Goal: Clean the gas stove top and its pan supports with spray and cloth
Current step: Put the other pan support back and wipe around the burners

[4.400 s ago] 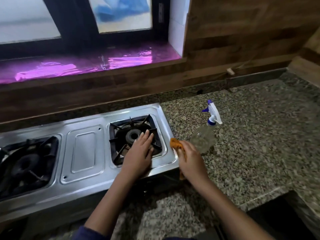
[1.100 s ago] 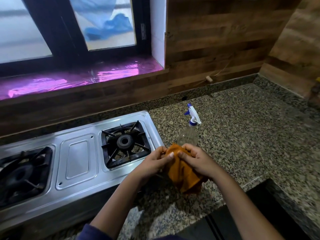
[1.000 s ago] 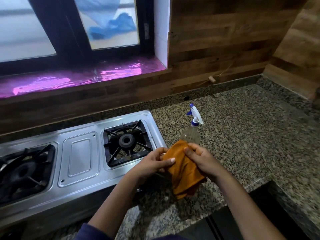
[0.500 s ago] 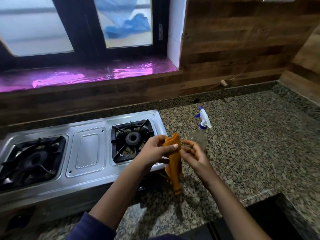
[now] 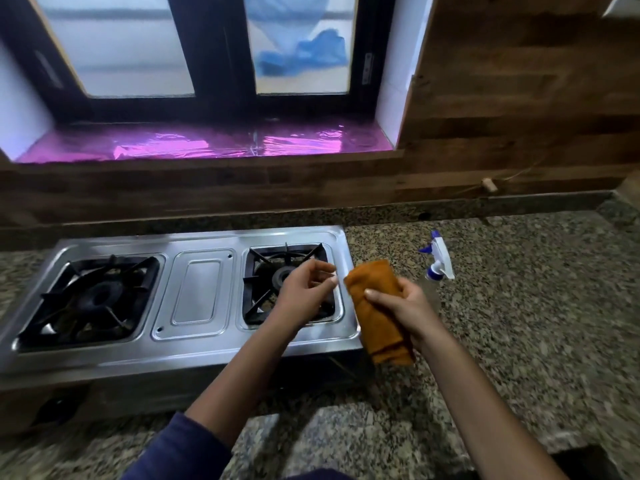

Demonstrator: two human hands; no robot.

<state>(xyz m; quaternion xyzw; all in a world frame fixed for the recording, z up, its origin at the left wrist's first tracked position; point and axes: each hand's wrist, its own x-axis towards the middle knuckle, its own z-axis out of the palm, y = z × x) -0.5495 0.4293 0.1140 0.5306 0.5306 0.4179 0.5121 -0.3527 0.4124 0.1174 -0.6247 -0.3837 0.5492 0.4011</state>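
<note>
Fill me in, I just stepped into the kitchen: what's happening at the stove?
A person is at a two-burner gas stove. Their right hand holds a folded orange cloth by the stove's right edge, while the left hand hovers empty over the right pan support. The spray bottle stands untouched on the granite counter to the right.

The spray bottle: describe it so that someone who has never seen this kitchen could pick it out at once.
Start at the steel two-burner stove under the window. On the granite counter to its right, just beyond the right hand holding the orange cloth, is the spray bottle. It alone has a clear body and a white-and-blue trigger head.
</note>
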